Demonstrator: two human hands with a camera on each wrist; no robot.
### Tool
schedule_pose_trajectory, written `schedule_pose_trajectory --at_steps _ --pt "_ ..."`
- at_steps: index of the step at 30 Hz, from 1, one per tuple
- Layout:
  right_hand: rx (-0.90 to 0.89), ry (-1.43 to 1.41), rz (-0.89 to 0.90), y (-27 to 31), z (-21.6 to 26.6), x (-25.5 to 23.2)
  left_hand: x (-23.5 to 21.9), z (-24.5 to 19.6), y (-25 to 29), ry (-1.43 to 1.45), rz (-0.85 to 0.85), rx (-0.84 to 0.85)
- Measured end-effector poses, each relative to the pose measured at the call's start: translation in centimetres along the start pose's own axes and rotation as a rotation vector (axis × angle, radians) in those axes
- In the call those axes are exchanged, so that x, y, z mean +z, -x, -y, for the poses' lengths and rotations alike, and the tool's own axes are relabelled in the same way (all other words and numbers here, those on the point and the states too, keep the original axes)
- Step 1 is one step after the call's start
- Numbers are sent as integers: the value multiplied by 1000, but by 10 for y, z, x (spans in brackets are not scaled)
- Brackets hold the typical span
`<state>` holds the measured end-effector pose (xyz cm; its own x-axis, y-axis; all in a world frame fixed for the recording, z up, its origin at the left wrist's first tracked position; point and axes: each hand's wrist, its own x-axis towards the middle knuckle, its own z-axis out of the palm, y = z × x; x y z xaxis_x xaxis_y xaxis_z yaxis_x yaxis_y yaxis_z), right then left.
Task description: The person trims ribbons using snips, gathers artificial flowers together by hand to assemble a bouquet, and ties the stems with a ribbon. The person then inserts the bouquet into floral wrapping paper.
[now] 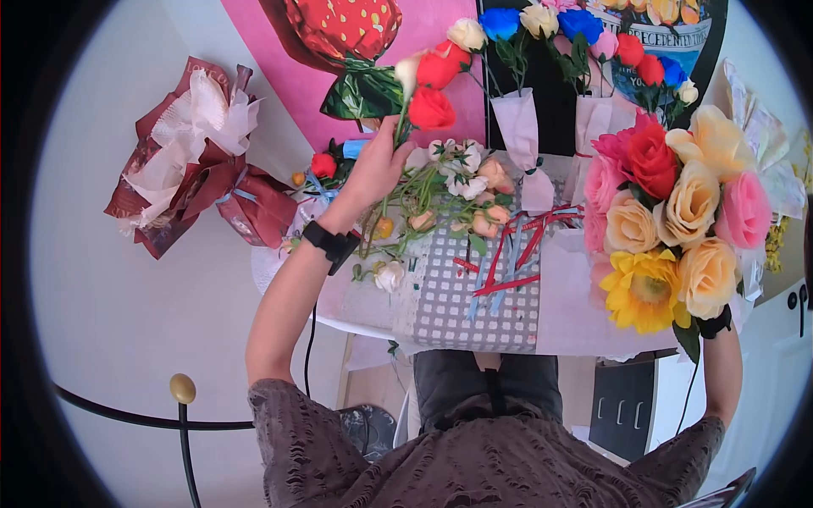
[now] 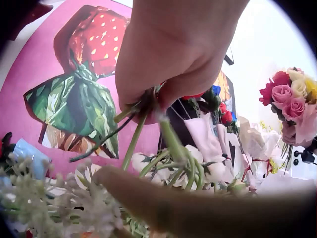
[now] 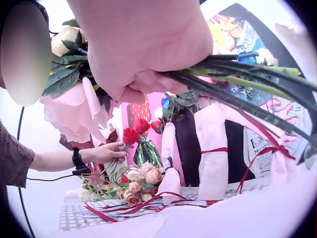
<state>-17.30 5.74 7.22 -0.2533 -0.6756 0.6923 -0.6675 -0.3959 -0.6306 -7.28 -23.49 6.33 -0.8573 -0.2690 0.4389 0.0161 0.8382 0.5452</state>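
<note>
My left hand pinches the stems of a few artificial red roses, raised above the back left of the table with a cream bloom beside them. In the left wrist view, the green stem ends poke out below the curled fingers. On the other side, my right hand grips the dark green stems of a large mixed bouquet of peach, pink and red roses with a yellow sunflower. The bouquet hides that hand in the head view. White and peach roses with tangled stems lie right of my left wrist.
Cut red and blue ribbons lie on the checked cloth. Paper-wrapped flowers stand along the back, before painted panels. A dark red wrapped bouquet is at the left. White wrapping paper covers the front right.
</note>
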Motion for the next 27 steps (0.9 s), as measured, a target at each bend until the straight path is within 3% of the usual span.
schedule_pose_trajectory --at_steps 7,13,16,18,20,22,24,27 --pt "92 -70 -55 17 4 -6 26 20 13 -148 140 -17" --pt "182 -141 -101 34 5 -7 21 14 26 -250 210 -176" --pt "226 -181 -130 42 4 -6 18 6 35 -369 153 -124" --pt "252 -205 -152 46 3 -6 20 -31 47 -613 -76 163" --pt "279 -227 -169 50 3 -7 36 -61 57 -289 85 245" --pt "309 -247 -180 55 3 -7 54 -93 76 -33 494 -1" --pt "335 -264 -188 58 4 -9 80 -97 95 -95 638 115" --pt "368 -286 -217 64 6 -16 96 -100 108 -233 611 148"
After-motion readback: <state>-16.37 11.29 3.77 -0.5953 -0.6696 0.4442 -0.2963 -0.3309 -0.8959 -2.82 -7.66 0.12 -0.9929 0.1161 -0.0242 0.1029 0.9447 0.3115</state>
